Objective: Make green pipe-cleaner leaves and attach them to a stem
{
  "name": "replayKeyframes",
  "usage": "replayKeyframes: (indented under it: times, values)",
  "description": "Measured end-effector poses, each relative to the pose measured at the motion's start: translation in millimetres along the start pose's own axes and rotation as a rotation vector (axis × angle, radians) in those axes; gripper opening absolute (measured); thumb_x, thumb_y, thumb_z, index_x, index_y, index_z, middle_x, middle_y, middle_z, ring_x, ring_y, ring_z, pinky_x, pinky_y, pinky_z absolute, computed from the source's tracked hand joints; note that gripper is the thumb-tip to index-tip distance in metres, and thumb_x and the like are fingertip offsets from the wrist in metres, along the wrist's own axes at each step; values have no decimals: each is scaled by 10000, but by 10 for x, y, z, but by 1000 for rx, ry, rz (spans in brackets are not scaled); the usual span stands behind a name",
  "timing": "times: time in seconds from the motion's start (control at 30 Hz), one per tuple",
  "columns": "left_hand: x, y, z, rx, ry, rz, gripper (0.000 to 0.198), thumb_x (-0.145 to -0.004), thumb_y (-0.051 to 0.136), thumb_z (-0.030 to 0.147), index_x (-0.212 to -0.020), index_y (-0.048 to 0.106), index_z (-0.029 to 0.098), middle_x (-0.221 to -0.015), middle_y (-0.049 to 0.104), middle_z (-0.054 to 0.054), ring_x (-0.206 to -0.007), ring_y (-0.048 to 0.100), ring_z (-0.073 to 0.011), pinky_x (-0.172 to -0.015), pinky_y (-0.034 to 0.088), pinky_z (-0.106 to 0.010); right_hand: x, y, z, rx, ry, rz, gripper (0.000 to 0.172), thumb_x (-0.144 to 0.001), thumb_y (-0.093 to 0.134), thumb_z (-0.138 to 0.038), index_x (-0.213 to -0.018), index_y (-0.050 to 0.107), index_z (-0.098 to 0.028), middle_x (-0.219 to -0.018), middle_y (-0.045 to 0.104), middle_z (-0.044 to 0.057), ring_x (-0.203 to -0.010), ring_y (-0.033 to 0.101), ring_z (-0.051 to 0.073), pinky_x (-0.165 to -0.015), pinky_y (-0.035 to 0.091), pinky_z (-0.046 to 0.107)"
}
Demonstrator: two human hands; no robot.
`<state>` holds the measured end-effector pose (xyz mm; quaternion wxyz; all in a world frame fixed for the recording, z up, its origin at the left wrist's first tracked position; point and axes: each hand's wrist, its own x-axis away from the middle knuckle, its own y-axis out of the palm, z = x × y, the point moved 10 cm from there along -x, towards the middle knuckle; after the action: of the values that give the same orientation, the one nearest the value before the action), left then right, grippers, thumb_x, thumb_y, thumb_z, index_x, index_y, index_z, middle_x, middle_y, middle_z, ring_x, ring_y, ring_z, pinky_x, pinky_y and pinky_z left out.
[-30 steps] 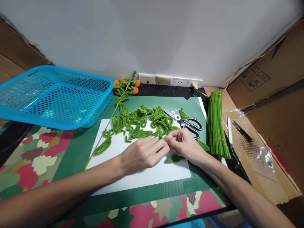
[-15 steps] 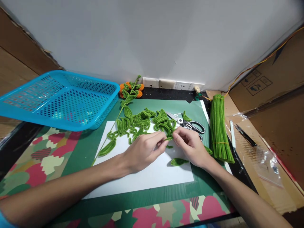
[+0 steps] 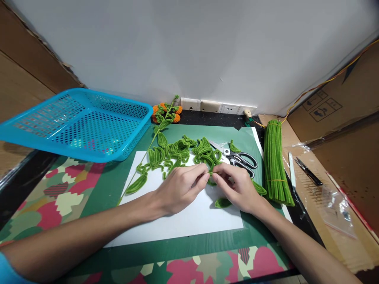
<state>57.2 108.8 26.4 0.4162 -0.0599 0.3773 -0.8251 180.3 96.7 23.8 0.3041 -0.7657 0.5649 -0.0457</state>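
Left hand [image 3: 180,189] and right hand [image 3: 237,187] pinch seemingly one green leaf [image 3: 211,174].

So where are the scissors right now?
In the head view the scissors lie on the green mat, right of centre, just beyond the right hand, between the pile of green leaves and the bundle of green stems.
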Motion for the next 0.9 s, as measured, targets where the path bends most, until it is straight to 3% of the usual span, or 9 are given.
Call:
replayKeyframes:
  times: [0.17,0.37,0.53,0.63,0.77,0.9]
  values:
    - [-11,24,-27,-24,-10,-13,285,-1124,421,277,-866,512,199,-741,503,38,-642,479,-115,-631,349,-257,4,-14,14,18,-29,49,134,-1085,568,-263,-1025,670,-201,-865,691,18,-710,590,140,-654,451,259]
    - [9,2,112,-69,118,73,291,-1074,486,195,-783,467,202,-675,456,51,-572,383,-102,-576,303,-262,-2,12,67,-21,67,68,204,-1081,587,-287,-919,669,-194,-746,648,-13,-626,530,123,-596,404,253]
    - [18,-7,84,-57,78,74,285,-1067,495,214,-782,491,200,-668,462,51,-558,376,-99,-562,306,-259,-33,37,59,-49,84,0,196,-1085,578,-308,-956,674,-197,-782,642,-5,-651,539,127,-598,414,255]
    - [8,-11,51,1,48,49,305,-1065,491,230,-761,477,200,-666,452,51,-563,375,-98,-565,310,-256,-32,9,7,14,3,-30,144,-1087,575,-294,-1023,665,-202,-807,643,-1,-668,551,133,-619,432,262]
    - [-3,-13,27,63,24,22,328,-1081,472,256,-758,459,197,-667,418,54,-583,388,-99,-586,311,-258,21,-29,-155,204,-222,-24,95,-1087,552,-229,-1137,629,-205,-859,663,24,-700,576,152,-629,432,283]
    - [1,-6,-7,81,-12,5,307,-1088,468,267,-792,500,192,-680,421,55,-602,404,-103,-607,315,-257,51,-40,-215,254,-318,1,92,-1085,545,-180,-1142,614,-203,-855,654,29,-708,586,156,-617,424,283]
